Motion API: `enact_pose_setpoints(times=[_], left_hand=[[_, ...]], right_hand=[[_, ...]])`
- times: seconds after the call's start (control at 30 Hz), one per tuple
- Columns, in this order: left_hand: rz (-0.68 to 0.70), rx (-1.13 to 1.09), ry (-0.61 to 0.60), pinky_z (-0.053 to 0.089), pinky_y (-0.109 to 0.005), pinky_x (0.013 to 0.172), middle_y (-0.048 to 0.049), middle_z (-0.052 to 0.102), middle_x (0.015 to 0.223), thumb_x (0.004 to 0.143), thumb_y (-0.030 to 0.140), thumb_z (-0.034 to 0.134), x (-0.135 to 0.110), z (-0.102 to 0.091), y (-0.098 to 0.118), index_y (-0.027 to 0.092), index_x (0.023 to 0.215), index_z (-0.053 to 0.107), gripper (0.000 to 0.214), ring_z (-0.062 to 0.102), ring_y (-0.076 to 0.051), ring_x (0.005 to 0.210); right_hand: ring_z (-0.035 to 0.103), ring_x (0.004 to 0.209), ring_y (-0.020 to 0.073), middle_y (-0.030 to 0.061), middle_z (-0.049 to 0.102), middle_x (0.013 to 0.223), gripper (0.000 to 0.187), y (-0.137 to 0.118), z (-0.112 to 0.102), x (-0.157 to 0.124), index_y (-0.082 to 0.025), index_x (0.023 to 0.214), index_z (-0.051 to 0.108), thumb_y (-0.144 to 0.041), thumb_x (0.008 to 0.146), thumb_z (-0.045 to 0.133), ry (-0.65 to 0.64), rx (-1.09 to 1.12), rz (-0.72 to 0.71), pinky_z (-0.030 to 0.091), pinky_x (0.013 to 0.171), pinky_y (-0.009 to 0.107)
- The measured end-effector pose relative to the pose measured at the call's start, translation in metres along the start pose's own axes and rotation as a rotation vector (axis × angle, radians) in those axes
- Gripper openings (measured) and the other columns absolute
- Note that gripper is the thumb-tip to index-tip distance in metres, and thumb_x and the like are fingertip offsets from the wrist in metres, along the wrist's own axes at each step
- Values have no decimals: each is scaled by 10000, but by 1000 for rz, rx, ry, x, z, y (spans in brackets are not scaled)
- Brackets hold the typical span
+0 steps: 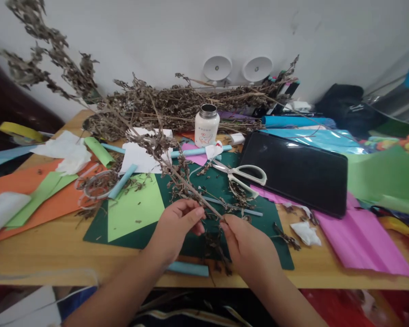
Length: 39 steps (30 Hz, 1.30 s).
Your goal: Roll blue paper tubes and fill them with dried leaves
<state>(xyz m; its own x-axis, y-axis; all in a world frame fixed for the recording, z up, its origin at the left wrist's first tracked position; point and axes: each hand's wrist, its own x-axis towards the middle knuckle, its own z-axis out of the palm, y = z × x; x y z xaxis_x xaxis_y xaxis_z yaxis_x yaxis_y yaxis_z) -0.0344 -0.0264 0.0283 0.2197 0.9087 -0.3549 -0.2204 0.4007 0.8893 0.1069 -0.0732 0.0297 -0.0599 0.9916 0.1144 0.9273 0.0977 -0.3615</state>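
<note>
A long dried branch [146, 136] with withered leaves runs from the top left down to the table's near edge. My left hand [177, 227] pinches its thin stem a little above the lower end. My right hand [248, 247] grips the very bottom of that stem, fingers closed. Both hands hover over a dark green cutting mat [218, 181]. White-handled scissors [247, 175] lie on the mat just beyond my hands. A light green paper sheet [134, 206] rests on the mat's left part.
A heap of dried branches [177, 104] lies along the wall. A white bottle [206, 126], a black tablet [298, 170], pink paper [357, 236], orange paper [37, 195], blue paper rolls [122, 181] and crumpled tissue [70, 152] crowd the wooden table [54, 259].
</note>
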Motion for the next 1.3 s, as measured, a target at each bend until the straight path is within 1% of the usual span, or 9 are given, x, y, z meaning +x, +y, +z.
enact_pose_setpoints(times=[0.1,0.2,0.3,0.63,0.83,0.93,1.03,1.13,1.3], left_hand=[[44,-2,77,391,-182,427,59,510,493,606,258,622,2,8,-2,155,600,457,195,481,-65,400],[119,237,148,416,-199,501,48,529,467,631,267,612,3,7,-4,153,597,484,174,516,-84,455],[138,385,123,425,-215,545,31,564,501,664,270,575,2,5,-4,152,623,520,136,539,-100,508],[155,172,80,421,-204,506,42,545,510,674,238,558,4,9,-7,152,653,485,114,521,-88,480],[135,338,112,425,-227,552,33,550,496,693,253,535,2,9,-7,162,629,475,127,539,-113,507],[111,407,55,423,-243,582,28,554,519,704,266,507,0,11,-9,170,654,477,112,541,-127,532],[92,536,-35,400,-242,562,27,532,527,713,293,489,-2,9,-6,177,674,487,122,517,-134,530],[93,800,-74,336,-223,498,26,497,513,698,330,506,-1,0,8,186,621,503,164,472,-135,499],[138,1170,-42,198,-226,456,1,470,462,667,308,525,4,-28,28,198,481,527,216,385,-139,448]], right_hand=[[560,546,138,-12,597,619,226,-2,1,-2,-206,728,510,-218,836,311,-16,10,2,274,462,220],[564,558,137,-13,604,648,209,-2,3,-4,-213,769,515,-217,838,317,-12,10,17,272,463,223],[551,519,127,-18,598,620,206,-2,4,-5,-212,743,512,-213,834,328,-7,3,15,262,447,227],[548,505,118,-16,595,607,217,-3,5,-4,-201,709,489,-207,836,313,3,35,8,252,438,223],[557,516,127,-6,599,612,230,-3,7,-4,-198,727,506,-205,835,304,-5,56,17,263,445,226],[549,505,133,-5,589,584,256,-4,7,-3,-200,717,508,-219,840,285,29,105,37,276,449,224],[546,511,137,-1,594,587,258,-2,2,-2,-199,714,509,-228,839,285,5,132,68,290,454,219],[558,538,145,7,605,606,260,7,-3,-1,-196,724,513,-244,842,286,-33,140,125,319,468,216],[586,597,154,20,630,683,294,27,-7,-5,-202,781,533,-298,854,265,-46,196,156,372,495,225]])
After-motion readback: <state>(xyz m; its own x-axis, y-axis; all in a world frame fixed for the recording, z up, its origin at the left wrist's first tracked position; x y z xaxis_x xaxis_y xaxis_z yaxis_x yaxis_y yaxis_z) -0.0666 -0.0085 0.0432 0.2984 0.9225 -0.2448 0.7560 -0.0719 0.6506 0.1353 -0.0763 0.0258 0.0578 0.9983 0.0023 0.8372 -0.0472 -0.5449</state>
